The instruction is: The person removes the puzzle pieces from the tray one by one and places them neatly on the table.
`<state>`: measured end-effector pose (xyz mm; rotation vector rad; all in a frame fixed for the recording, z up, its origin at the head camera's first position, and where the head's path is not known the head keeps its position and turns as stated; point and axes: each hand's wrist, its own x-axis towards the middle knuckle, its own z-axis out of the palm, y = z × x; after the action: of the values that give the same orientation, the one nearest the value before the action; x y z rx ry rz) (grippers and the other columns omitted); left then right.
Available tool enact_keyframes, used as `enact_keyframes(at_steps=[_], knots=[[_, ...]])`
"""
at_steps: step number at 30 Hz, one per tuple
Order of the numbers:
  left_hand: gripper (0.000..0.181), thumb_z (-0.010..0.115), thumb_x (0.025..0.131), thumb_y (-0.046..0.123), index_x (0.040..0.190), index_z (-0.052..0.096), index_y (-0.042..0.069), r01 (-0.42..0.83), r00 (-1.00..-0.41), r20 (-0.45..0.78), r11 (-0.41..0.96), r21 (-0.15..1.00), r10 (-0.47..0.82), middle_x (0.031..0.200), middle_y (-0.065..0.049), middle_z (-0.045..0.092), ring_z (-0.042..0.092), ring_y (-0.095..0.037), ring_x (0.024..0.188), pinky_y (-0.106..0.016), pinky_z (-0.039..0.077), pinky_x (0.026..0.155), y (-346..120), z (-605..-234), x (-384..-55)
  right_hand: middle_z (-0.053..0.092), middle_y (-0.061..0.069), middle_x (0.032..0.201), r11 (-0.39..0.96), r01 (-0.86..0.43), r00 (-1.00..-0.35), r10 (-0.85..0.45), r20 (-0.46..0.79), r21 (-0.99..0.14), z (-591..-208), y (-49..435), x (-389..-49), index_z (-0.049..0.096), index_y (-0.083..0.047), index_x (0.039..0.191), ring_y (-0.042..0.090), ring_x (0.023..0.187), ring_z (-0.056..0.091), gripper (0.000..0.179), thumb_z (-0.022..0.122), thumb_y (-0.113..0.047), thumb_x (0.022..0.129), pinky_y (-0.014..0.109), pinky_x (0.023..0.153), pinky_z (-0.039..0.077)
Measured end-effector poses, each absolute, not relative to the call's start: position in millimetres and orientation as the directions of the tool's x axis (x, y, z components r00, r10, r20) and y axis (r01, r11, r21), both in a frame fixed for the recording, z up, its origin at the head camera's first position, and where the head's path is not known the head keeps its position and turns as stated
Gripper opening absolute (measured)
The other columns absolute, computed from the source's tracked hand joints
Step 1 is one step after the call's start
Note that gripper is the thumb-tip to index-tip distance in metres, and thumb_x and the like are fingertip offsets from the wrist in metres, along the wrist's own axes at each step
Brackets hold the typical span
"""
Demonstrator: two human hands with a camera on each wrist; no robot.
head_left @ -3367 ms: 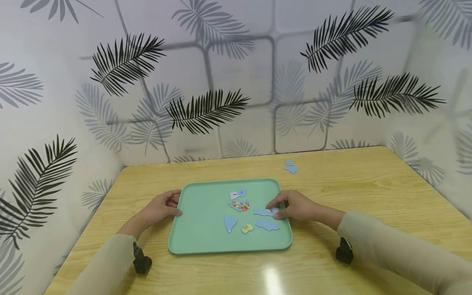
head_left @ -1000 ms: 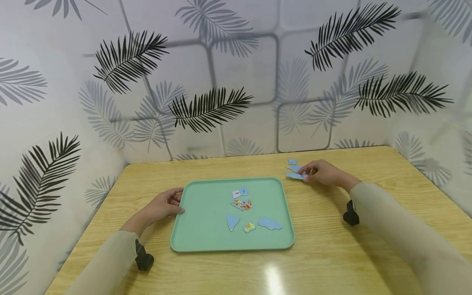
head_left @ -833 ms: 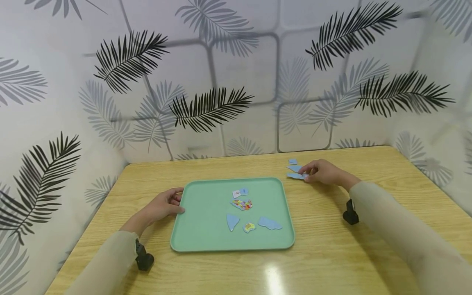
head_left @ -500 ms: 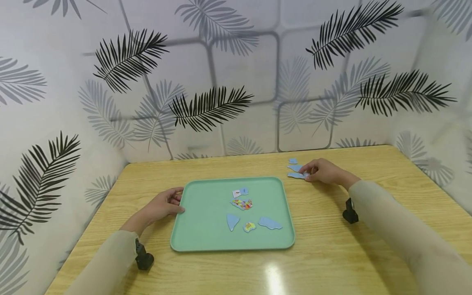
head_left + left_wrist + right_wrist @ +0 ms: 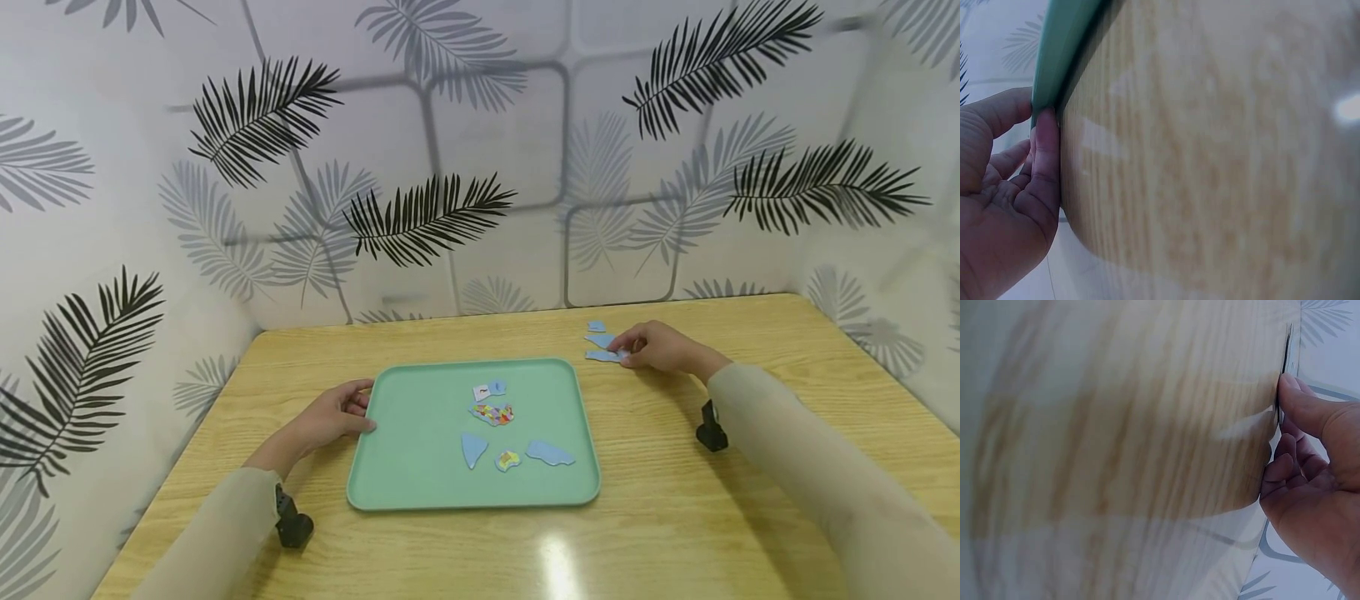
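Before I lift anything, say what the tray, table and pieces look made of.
Tray: probably plastic, smooth, low-shine, by its even green and rounded corners. Table: wood or wood-look laminate, glossy, showing grain and a bright reflection. Pieces: perhaps card, fairly matt, thin and flat, some with printed patterns; plastic possible.

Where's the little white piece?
In the head view, the white piece lies in the green tray, about midway across its far half. A small blue piece is close on its right, and a multicoloured piece is just below it.
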<state>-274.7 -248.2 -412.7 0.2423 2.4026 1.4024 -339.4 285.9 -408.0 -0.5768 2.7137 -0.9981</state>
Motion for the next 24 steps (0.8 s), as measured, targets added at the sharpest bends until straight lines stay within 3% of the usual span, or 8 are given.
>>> enact_keyframes(at_steps=[11, 18, 24], knots=[[0.075, 0.070, 0.086, 0.000, 0.149, 0.029, -0.004, -0.027, -0.927, -0.209, 0.499, 0.866, 0.313, 0.114, -0.015, 0.046, 0.044, -0.025, 0.098, -0.030, 0.049, 0.077, -248.6, -412.7, -275.0, 0.061, 0.016, 0.108, 0.688, -0.288, -0.902, -0.428, -0.052, -0.666, -409.7, 286.8, -342.2, 0.069, 0.001, 0.115, 0.029, 0.099, 0.053, 0.025, 0.066, -0.003, 0.091, 0.042, 0.086, 0.044], [0.075, 0.070, 0.086, -0.001, 0.149, 0.028, -0.005, -0.005, -0.925, -0.190, 0.489, 0.872, 0.329, 0.114, -0.017, 0.047, 0.044, -0.025, 0.098, -0.030, 0.049, 0.077, -247.9, -412.5, -274.6, 0.060, 0.021, 0.118, 0.684, -0.289, -0.904, -0.425, -0.044, -0.670, -407.5, 287.0, -339.7, 0.068, 0.000, 0.118, 0.036, 0.108, 0.054, 0.026, 0.066, -0.005, 0.092, 0.050, 0.092, 0.044], [0.075, 0.070, 0.086, 0.000, 0.148, 0.029, -0.005, 0.001, -0.926, -0.188, 0.500, 0.866, 0.327, 0.114, -0.016, 0.048, 0.045, -0.023, 0.097, -0.029, 0.048, 0.076, -247.0, -410.7, -272.8, 0.060, 0.020, 0.121, 0.686, -0.238, -0.925, -0.376, -0.054, -0.687, -403.7, 290.1, -335.4, 0.067, -0.003, 0.122, 0.032, 0.106, 0.056, 0.032, 0.069, -0.010, 0.091, 0.042, 0.085, 0.048]])
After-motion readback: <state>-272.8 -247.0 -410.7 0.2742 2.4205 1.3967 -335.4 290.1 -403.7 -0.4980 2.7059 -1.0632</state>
